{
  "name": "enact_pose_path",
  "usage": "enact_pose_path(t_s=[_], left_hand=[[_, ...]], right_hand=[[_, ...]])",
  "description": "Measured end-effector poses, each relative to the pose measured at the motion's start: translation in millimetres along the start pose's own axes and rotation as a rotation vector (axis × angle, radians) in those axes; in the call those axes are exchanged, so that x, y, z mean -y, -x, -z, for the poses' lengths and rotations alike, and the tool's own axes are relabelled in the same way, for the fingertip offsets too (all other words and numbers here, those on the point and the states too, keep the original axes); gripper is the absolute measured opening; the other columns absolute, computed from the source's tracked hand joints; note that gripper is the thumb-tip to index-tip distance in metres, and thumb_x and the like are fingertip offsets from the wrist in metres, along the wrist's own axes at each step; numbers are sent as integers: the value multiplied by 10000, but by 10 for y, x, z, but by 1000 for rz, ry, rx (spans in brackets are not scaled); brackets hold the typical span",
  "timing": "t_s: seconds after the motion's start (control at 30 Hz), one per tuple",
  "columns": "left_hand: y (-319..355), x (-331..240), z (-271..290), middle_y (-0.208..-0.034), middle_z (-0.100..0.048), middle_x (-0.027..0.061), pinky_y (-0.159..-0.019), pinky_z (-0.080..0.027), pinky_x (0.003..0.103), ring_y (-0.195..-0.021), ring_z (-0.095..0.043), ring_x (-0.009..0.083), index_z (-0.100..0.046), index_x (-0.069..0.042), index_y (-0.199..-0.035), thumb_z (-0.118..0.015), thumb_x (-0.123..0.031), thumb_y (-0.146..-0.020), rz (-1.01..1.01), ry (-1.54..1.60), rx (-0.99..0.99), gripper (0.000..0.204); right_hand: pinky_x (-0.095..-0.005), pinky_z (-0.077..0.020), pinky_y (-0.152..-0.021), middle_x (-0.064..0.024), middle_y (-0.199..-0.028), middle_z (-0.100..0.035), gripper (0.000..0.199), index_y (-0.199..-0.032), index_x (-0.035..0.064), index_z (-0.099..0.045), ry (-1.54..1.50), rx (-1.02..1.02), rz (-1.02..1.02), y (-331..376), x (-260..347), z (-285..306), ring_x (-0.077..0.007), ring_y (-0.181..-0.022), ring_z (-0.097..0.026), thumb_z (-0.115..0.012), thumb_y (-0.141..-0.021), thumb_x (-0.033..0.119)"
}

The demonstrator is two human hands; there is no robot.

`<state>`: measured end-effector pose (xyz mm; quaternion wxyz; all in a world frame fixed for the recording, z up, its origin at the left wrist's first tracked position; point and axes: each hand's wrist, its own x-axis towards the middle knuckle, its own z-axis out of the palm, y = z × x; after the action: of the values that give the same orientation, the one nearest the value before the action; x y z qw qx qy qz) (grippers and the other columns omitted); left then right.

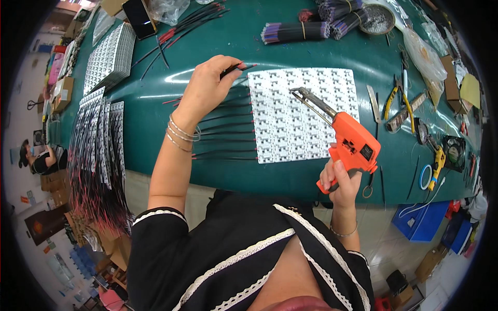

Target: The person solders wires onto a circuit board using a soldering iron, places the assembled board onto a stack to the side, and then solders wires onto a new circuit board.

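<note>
My left hand (210,83) pinches a few dark wires (231,69) with reddish tips, just off the upper left corner of a white circuit board panel (270,111). Several black wires (228,124) stretch leftward from that panel's left edge. In my right hand (340,181) is an orange soldering gun (355,140), my fingers wrapped round its handle. Its metal tip hovers over, or touches, the upper middle of the panel; which one I cannot tell.
Stacked white panels (109,59) stand at the back left, and wired boards (98,140) hang over the left edge. Wire bundles (295,32) and a round metal dish (377,19) lie at the back. Yellow-handled pliers (398,103), a small fan (455,154) and other tools lie right.
</note>
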<state>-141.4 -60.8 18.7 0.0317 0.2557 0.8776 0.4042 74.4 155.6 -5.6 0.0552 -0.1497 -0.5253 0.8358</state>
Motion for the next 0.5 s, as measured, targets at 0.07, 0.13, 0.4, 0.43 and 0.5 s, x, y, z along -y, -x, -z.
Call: enact_pose_path(t_s=[0.07, 0.13, 0.4, 0.43, 0.5], left_hand=[[177, -198, -17, -725, -568, 68, -576, -404, 247, -610, -480, 141, -616, -9, -867, -603, -41, -748, -101, -49, 48, 124], [407, -306, -96, -697, -559, 75, -564, -421, 258, -604, -522, 166, -619, -25, -820, -625, -31, -717, -126, -69, 147, 104], [1145, -304, -520, -689, -550, 77, -547, -444, 270, -593, -548, 183, -602, -15, -768, -630, -15, -694, 42, 8, 263, 79], [1181, -305, -546, -692, -552, 77, -549, -444, 271, -591, -548, 184, -603, -17, -766, -630, -13, -691, 37, 19, 235, 80], [1216, -321, -576, -695, -554, 77, -550, -445, 272, -590, -547, 185, -605, -19, -765, -629, -10, -688, 33, 27, 206, 81]], right_hand=[[-225, -311, -380, -32, -548, -388, 350, -1118, -68, -396, 37, 23, 34, 117, -35, 76, -94, -382, -362, -479, -857, 150], [-225, -314, -382, -32, -549, -391, 371, -1135, -72, -387, 47, 32, 8, 259, -23, 117, -93, -385, -364, -487, -854, 148], [-243, -347, -430, -35, -559, -425, 485, -1149, -80, -377, 134, 75, -137, 818, -72, 277, -103, -423, -390, -568, -820, 221], [-233, -373, -420, -37, -581, -453, 328, -1031, -47, -429, 122, 86, -125, 856, -92, 294, -98, -443, -421, -556, -824, 173], [-221, -398, -414, -36, -615, -485, 171, -892, -3, -491, 106, 83, -157, 916, -86, 292, -91, -473, -455, -566, -818, 132]])
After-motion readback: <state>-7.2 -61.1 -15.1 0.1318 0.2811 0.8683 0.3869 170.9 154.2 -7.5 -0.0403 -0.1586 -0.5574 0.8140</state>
